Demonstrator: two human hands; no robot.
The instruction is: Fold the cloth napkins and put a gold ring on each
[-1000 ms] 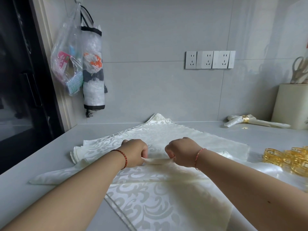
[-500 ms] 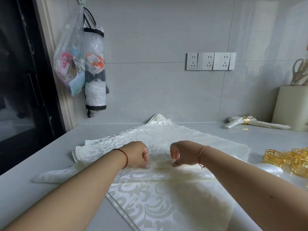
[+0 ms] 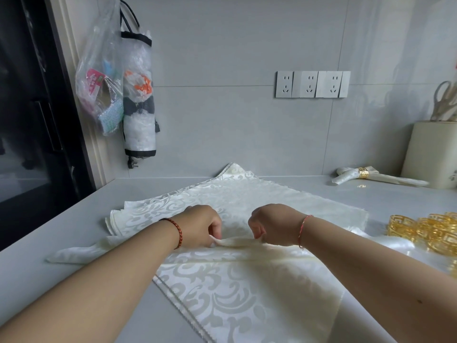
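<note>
Napkin (image 3: 237, 288) fold pinched in the grip of left hand (image 3: 201, 225) and right hand (image 3: 274, 224).

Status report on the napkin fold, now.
Left hand and right hand both pinch the napkin pleat. Gold rings wait at right. Nothing in the way.

Hanging plastic bags (image 3: 101, 80), wall sockets (image 3: 312, 84), cream container (image 3: 431, 154), possibly scissors (image 3: 445, 100)

Cream damask cloth napkin (image 3: 237, 288) lies partly pleated atop flat napkin stack (image 3: 247, 196). Gold openwork rings (image 3: 425, 231) clustered right. One ringed rolled napkin (image 3: 380, 178) lies far right.
</note>
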